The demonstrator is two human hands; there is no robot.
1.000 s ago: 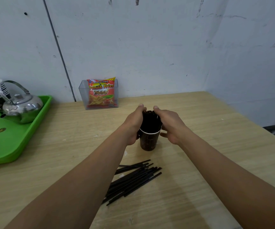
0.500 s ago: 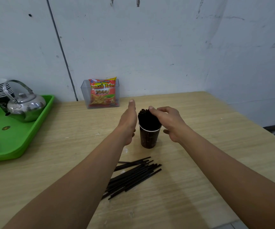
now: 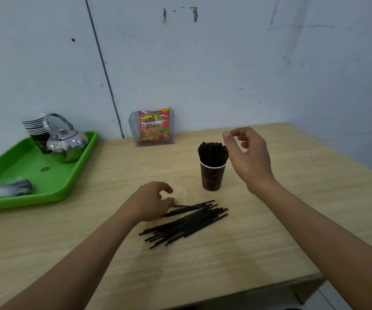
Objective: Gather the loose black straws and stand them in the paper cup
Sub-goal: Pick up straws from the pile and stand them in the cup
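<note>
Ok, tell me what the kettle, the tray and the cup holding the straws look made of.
Kettle: polished metal, likely steel; mirror reflections. Tray: glossy green plastic, by its moulded rim. Cup: dark printed paper, probably; pale rolled rim.

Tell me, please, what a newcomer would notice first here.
A dark cup packed with upright black straws stands at centre, the right hand hovering beside it. Nearer, a pile of loose straws lies flat, the left hand at its left end. A bright green tray with a shiny kettle sits far left.
</note>
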